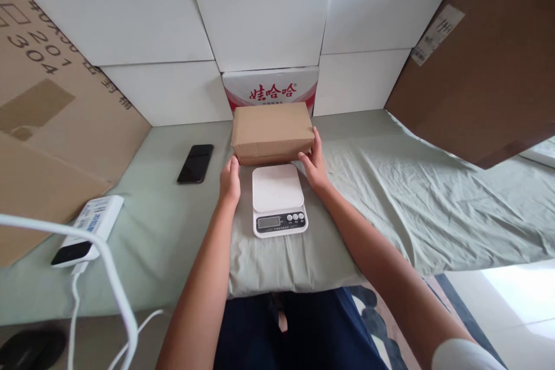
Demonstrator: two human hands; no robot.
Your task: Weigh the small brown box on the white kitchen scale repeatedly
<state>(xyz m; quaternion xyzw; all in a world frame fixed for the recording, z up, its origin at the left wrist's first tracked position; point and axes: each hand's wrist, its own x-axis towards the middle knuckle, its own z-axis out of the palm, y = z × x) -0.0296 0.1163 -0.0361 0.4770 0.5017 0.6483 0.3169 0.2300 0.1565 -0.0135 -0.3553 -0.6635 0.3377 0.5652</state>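
the left hand (230, 181) and right hand (314, 163) clasp the brown parcel (272, 132) by its ends just behind the kitchen scale (278, 199) on the bed (173, 231), its white platform bare, weighing not yet done.

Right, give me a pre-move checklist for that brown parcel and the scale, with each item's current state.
1. Left hand on the brown parcel: ok, fingers at its near left corner.
2. Right hand on the parcel: ok, against its right end.
3. Kitchen scale platform free: ok, nothing on it.
4. Scale display reading: cannot tell, digits too small.
5. Black phone out of the way: ok, lies apart on the left.
6. Parcel off the sheet: cannot tell.
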